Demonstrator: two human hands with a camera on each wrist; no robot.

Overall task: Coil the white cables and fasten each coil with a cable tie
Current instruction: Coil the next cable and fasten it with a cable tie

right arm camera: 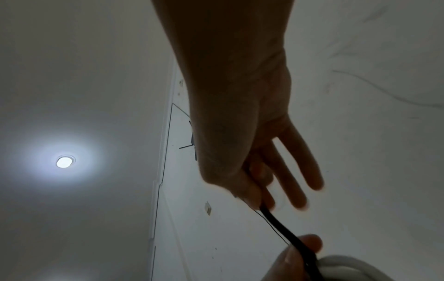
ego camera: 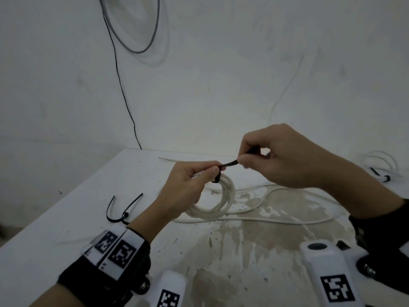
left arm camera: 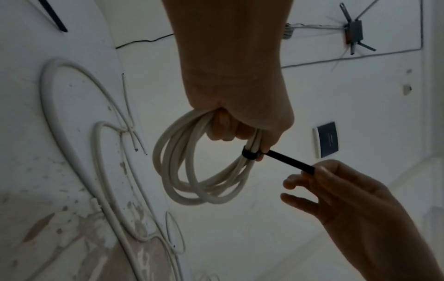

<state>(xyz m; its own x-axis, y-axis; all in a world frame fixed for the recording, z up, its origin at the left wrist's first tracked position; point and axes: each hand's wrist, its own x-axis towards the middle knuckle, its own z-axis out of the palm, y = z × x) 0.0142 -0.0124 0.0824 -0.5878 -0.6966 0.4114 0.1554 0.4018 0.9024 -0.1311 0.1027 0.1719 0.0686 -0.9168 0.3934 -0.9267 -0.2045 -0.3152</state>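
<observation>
Both hands worked close together above the table. One, the left hand, held the coil of white cable with curled fingers, thumb by the black tie wrapped round it. Just to its right, the right hand pinched the tie's tail with thumb and finger, the other fingers spread. That cable looked bendy and springy, so the loops likely needed squeezing near the tie. Thin and smooth, the tail might slip; gripping it near the end seemed best. More loose cable lay under the hands.
</observation>
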